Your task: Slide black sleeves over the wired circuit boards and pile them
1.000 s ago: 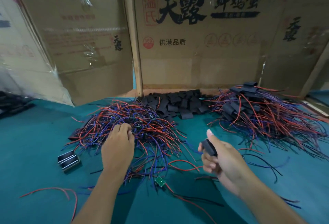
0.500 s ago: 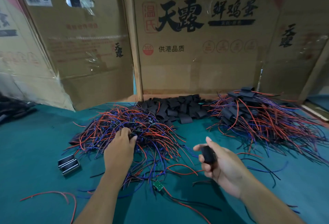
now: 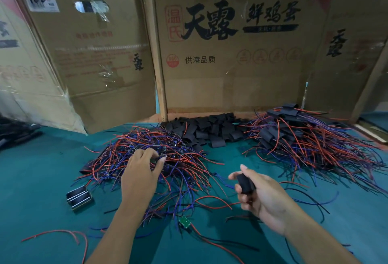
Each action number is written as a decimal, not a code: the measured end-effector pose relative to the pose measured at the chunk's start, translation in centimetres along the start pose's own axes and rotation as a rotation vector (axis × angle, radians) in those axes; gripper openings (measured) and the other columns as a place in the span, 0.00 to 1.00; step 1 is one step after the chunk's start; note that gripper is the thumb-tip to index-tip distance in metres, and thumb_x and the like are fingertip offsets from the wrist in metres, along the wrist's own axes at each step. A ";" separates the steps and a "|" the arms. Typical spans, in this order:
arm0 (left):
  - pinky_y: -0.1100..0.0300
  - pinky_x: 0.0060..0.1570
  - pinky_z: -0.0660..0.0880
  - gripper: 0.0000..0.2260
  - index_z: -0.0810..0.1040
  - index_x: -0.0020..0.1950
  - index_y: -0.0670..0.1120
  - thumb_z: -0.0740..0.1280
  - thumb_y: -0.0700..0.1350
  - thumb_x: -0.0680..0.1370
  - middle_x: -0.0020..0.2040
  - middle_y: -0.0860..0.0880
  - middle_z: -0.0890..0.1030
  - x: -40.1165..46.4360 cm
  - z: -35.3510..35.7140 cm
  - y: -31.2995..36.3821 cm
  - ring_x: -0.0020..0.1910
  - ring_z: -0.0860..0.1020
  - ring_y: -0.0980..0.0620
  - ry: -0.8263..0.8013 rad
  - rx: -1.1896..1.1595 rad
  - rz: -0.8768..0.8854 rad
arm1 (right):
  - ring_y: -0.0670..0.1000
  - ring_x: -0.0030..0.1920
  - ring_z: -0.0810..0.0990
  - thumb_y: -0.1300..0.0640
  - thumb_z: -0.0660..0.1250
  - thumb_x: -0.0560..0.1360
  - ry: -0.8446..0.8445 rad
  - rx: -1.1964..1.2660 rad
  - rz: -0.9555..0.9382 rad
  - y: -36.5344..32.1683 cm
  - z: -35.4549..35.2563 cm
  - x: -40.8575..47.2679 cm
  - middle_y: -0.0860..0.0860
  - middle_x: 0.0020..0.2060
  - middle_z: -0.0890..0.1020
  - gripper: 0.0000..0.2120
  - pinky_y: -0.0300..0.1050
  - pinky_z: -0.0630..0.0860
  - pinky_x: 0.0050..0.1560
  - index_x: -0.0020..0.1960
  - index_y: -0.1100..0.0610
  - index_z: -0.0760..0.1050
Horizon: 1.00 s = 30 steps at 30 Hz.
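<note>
Cardboard walls back your teal bench (image 3: 42,169). Your left hand (image 3: 140,171) pinches into the centre tangle of red-and-blue wired boards (image 3: 147,150), hunting one; your right hand (image 3: 262,192) grips a black sleeve (image 3: 245,182), ready to slide on.

A tangled heap of bare boards (image 3: 147,154) with red and blue wires lies left; loose black sleeves (image 3: 210,126) are piled behind; sleeved boards (image 3: 294,138) are heaped right. One sleeve (image 3: 245,182) is held upright.
</note>
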<state>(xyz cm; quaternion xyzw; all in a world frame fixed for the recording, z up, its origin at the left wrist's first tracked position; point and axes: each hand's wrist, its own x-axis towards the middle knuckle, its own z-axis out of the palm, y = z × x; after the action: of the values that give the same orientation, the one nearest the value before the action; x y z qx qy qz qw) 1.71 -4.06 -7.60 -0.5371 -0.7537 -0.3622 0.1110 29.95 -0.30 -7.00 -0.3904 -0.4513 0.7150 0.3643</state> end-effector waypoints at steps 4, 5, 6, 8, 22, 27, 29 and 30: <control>0.50 0.45 0.73 0.09 0.74 0.43 0.53 0.68 0.54 0.78 0.40 0.57 0.76 -0.1 -1.5 1.1 0.42 0.73 0.51 0.027 -0.059 0.025 | 0.49 0.27 0.68 0.46 0.62 0.80 0.009 -0.012 0.000 -0.1 -0.1 0.1 0.53 0.32 0.75 0.18 0.41 0.65 0.27 0.49 0.60 0.81; 0.49 0.46 0.72 0.08 0.74 0.44 0.53 0.69 0.54 0.78 0.39 0.58 0.76 -0.1 -1.7 1.3 0.43 0.73 0.51 0.021 -0.080 0.016 | 0.49 0.27 0.69 0.46 0.62 0.80 0.011 -0.015 -0.002 -0.1 -0.1 0.1 0.53 0.32 0.75 0.18 0.41 0.65 0.27 0.49 0.60 0.81; 0.49 0.49 0.72 0.07 0.75 0.46 0.53 0.70 0.54 0.77 0.40 0.59 0.76 0.0 -1.9 1.5 0.44 0.73 0.51 0.008 -0.104 -0.001 | 0.49 0.27 0.69 0.46 0.62 0.80 0.015 -0.018 -0.004 -0.2 -0.2 0.1 0.53 0.32 0.75 0.18 0.41 0.66 0.27 0.49 0.60 0.81; 0.48 0.54 0.72 0.07 0.78 0.50 0.52 0.70 0.54 0.77 0.42 0.59 0.78 0.1 -2.2 1.5 0.47 0.75 0.49 -0.039 -0.134 -0.035 | 0.49 0.27 0.69 0.47 0.61 0.80 0.017 -0.022 -0.007 -0.2 -0.1 0.0 0.53 0.31 0.75 0.18 0.41 0.65 0.27 0.49 0.60 0.81; 0.66 0.30 0.67 0.06 0.72 0.55 0.59 0.68 0.52 0.80 0.38 0.53 0.80 0.1 -4.1 0.5 0.29 0.73 0.58 -0.455 -0.287 -0.011 | 0.48 0.26 0.68 0.48 0.60 0.80 0.023 -0.043 -0.017 -0.4 0.1 -0.3 0.52 0.30 0.76 0.17 0.41 0.65 0.27 0.49 0.61 0.80; 0.67 0.31 0.66 0.06 0.76 0.57 0.59 0.67 0.53 0.80 0.36 0.49 0.79 0.0 -4.5 1.1 0.27 0.69 0.59 -0.575 -0.441 0.032 | 0.49 0.27 0.68 0.48 0.61 0.80 0.017 -0.057 -0.006 -0.3 0.2 -0.2 0.53 0.31 0.76 0.17 0.41 0.64 0.28 0.49 0.60 0.80; 0.69 0.31 0.67 0.05 0.83 0.52 0.57 0.67 0.49 0.81 0.34 0.47 0.78 0.1 -4.7 1.2 0.29 0.71 0.59 -0.538 -0.548 0.003 | 0.49 0.27 0.68 0.48 0.61 0.81 0.022 -0.061 -0.005 -0.4 0.2 -0.3 0.53 0.30 0.76 0.17 0.42 0.64 0.28 0.49 0.61 0.80; 0.68 0.30 0.65 0.07 0.85 0.50 0.56 0.67 0.48 0.81 0.31 0.48 0.77 0.1 -4.7 1.2 0.29 0.70 0.58 -0.528 -0.603 -0.024 | 0.49 0.27 0.68 0.49 0.60 0.81 0.024 -0.064 -0.005 -0.4 0.2 -0.3 0.53 0.30 0.76 0.17 0.41 0.64 0.28 0.49 0.61 0.80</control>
<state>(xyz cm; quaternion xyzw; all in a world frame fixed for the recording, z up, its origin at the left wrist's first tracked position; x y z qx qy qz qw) 1.71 -6.95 -3.63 -0.6113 -0.6224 -0.4182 -0.2533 29.98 -0.51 -6.49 -0.4093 -0.4704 0.6946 0.3587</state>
